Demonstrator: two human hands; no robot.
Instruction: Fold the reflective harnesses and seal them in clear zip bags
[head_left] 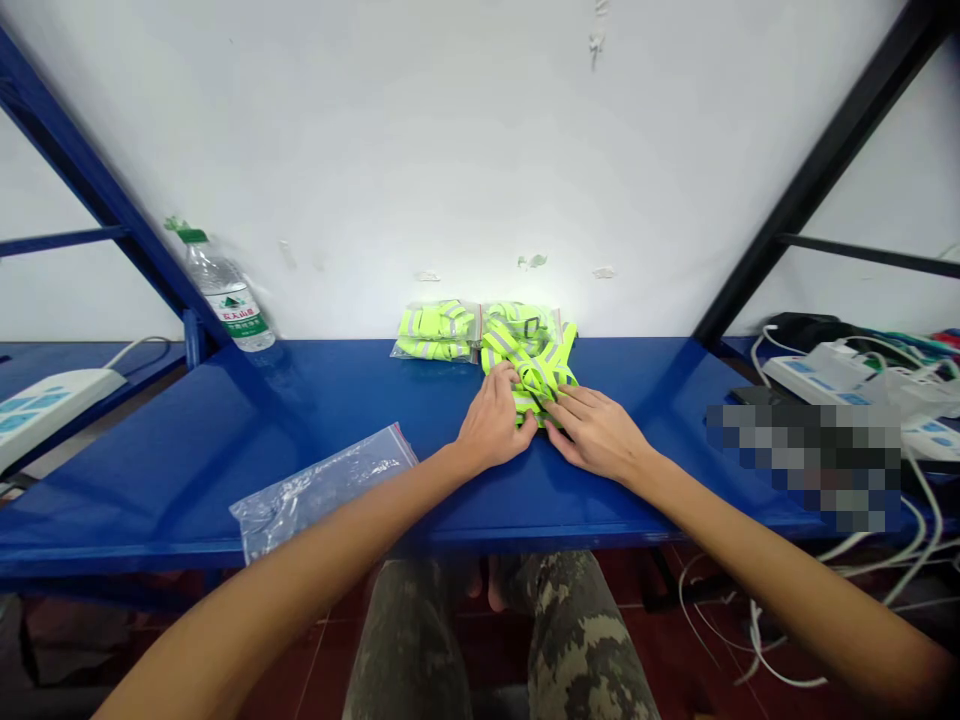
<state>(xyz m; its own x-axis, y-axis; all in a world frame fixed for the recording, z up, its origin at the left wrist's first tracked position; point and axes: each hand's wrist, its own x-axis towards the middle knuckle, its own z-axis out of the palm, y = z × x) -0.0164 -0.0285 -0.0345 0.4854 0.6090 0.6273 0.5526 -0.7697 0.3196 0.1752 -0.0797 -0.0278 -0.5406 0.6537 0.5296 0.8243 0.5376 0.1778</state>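
A bundle of neon yellow straps with silver reflective stripes (536, 372) lies on the blue table (465, 500), between my two hands. My left hand (493, 418) is at its left front side, fingers curled against the straps. On the right front side my right hand (592, 430) pinches the bundle's edge between thumb and fingers. Behind, near the wall, a clear bag of similar yellow straps (435, 330) lies on the left, and another bag (525, 318) is partly covered by the loose bundle. A flat clear zip bag (322, 490) lies by my left forearm.
A water bottle (229, 295) with a green cap stands at the back left. White power strips (52, 405) (817, 375) lie to both sides, with cables at the right. Blue and black metal frames rise on either side; a white wall stands behind.
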